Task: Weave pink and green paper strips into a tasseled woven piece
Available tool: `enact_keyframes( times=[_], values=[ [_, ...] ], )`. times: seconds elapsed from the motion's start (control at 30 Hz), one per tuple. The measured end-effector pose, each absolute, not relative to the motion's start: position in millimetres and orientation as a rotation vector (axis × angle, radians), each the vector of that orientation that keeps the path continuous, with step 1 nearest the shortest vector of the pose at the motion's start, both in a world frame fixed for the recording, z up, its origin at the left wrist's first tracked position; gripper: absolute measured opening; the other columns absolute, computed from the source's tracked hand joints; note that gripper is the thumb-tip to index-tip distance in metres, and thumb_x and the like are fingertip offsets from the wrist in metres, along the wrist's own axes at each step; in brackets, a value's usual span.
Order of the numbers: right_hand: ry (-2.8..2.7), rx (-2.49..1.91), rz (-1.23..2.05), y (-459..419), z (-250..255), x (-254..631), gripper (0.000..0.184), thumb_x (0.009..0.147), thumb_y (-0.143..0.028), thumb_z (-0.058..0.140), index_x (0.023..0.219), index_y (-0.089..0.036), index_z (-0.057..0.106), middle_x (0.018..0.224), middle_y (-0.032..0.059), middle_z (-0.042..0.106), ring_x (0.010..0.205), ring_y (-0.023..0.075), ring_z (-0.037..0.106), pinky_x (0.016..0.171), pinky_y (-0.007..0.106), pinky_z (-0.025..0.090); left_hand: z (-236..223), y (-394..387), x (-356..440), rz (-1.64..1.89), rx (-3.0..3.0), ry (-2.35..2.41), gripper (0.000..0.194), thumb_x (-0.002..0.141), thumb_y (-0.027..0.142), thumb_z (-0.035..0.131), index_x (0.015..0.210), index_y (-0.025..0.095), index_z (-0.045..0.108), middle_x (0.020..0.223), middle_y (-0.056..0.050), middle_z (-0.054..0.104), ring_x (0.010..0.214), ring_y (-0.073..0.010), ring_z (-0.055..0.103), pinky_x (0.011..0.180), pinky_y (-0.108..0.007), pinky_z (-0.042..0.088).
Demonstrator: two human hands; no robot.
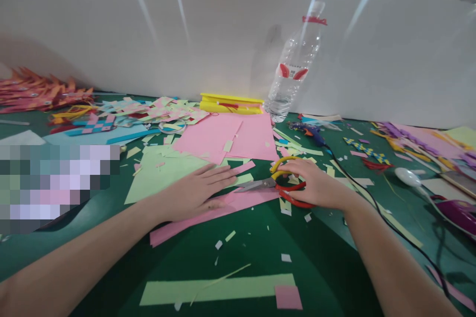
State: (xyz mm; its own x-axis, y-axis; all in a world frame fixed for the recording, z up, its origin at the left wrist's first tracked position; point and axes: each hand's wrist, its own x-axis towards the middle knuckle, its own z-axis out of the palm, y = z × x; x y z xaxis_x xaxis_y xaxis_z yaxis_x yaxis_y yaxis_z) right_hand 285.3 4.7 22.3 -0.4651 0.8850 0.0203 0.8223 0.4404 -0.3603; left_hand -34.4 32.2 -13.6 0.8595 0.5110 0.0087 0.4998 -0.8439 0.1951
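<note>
My left hand [203,190] lies flat, fingers stretched to the right, on a long pink paper strip [182,228]. In my right hand [320,183] are scissors [267,184] with one yellow and one red handle loop. Their blades point left towards my left fingers, over the strip's right part; I cannot tell whether they touch the paper. Beyond my left hand is a light green paper sheet [152,178], and farther back a larger pink paper sheet [245,138] with a green scrap on it. A light green strip [223,290] lies nearer to me, a pink square [288,297] at its right end.
A clear plastic bottle [293,69] leans against the white wall beside a yellow folder-like piece [230,103]. A blue glue gun [312,131] trails a black cord [372,198] along the right. Woven paper pieces [163,109] are heaped at back left. Scraps dot the green table [260,237].
</note>
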Motion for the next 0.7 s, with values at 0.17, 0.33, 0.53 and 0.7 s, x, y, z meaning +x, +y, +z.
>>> enact_keyframes(
  times=[0.17,0.33,0.53,0.7],
  values=[
    [-2.501,-1.436,0.406,4,21,277,0.039,0.080,-0.045,0.060,0.114,-0.026,0.063,0.123,0.0082,0.063,0.121,0.0297,0.053,0.101,0.048,0.042,-15,33,-35,0.077,2.855,0.789,0.058,0.099,0.054,0.026,0.151,0.029,0.016,0.157,0.004,0.018,0.145,-0.0168,0.016,0.118,-0.032,-0.001],
    [-2.534,-1.440,0.412,2,21,272,0.037,0.081,-0.041,0.059,0.114,-0.025,0.063,0.125,0.0082,0.062,0.123,0.0299,0.051,0.102,0.049,0.040,-14,33,-35,0.071,2.868,0.773,0.059,0.099,0.054,0.026,0.151,0.028,0.015,0.157,0.003,0.018,0.145,-0.0164,0.015,0.118,-0.030,-0.004],
    [-2.531,-1.424,0.426,2,23,275,0.038,0.081,-0.040,0.059,0.116,-0.026,0.062,0.125,0.0084,0.062,0.123,0.0306,0.051,0.101,0.049,0.040,-13,33,-34,0.028,2.873,0.766,0.059,0.100,0.054,0.024,0.151,0.028,0.011,0.157,0.006,0.014,0.145,-0.0155,0.012,0.117,-0.029,-0.007],
    [-2.535,-1.468,0.419,2,22,271,0.039,0.080,-0.040,0.058,0.116,-0.024,0.062,0.127,0.0088,0.061,0.125,0.0305,0.049,0.103,0.050,0.038,-11,33,-33,0.011,2.883,0.773,0.059,0.100,0.055,0.022,0.151,0.028,0.011,0.157,0.004,0.014,0.145,-0.0165,0.013,0.117,-0.032,-0.006]
  ],
)
